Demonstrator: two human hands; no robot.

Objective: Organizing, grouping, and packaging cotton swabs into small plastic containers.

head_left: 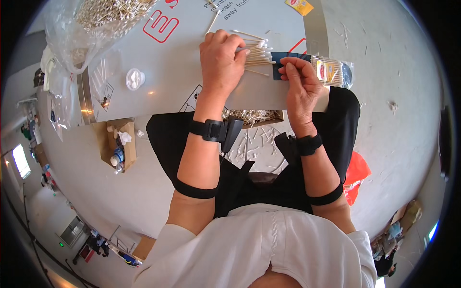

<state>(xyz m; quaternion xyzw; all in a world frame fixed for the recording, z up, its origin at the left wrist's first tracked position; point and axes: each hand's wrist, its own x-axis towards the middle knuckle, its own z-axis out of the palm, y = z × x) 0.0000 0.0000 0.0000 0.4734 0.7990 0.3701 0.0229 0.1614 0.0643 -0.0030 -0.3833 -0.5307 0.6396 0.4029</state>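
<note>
My left hand (222,60) is closed, its curled fingers and thumb at the left end of a bunch of cotton swabs (259,54). The swabs lie roughly side by side, white tips pointing right. Beside those tips, my right hand (303,84) is closed in a pinch over a flat dark blue piece (277,72). What sits between its thumb and fingertips is hidden. Just right of that hand lies a clear packet of cotton swabs (338,73) with a yellow and red label.
A large clear bag of loose swabs (113,17) stands at the far left of the grey table (158,77), near a small round tub (135,79). A yellow label packet (299,6) lies at the back. Below are a box of swabs (254,117) and a cardboard box of waste (115,144).
</note>
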